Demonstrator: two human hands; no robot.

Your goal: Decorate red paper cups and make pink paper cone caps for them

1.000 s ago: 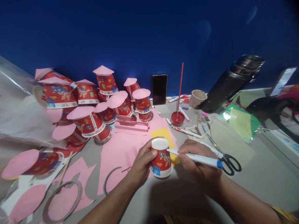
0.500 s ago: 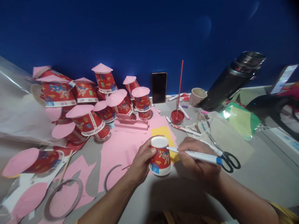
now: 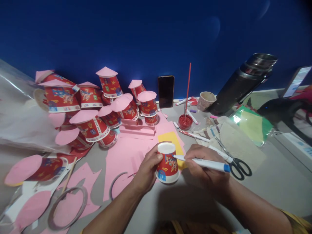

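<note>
In front of me an upside-down red paper cup [image 3: 167, 167] with a printed pattern is gripped by my left hand [image 3: 147, 169], thumb on its side. My right hand [image 3: 203, 169] is closed around a white marker pen [image 3: 209, 164] with a blue end. The pen's tip meets or nearly meets the upper side of the cup; I cannot tell whether it touches. A white cap or second pen [image 3: 220, 153] also shows at my right hand. Blue marks run along the cup's upper side. Beneath the cup lie pink paper [image 3: 126, 152] and a yellow sheet [image 3: 168, 138].
Several red cups with pink cone tops [image 3: 91, 125] crowd the left. Scissors [image 3: 237, 167] lie right of my right hand. Behind stand a phone [image 3: 166, 91], a red paste pot [image 3: 185, 122] with a stick, a paper cup [image 3: 206, 101] and a black flask [image 3: 241, 84]. Tape rings [image 3: 84, 203] lie front left.
The pen and my right hand have shifted very slightly at the cup's upper side. Both hands keep the same hold; the view has moved a little.
</note>
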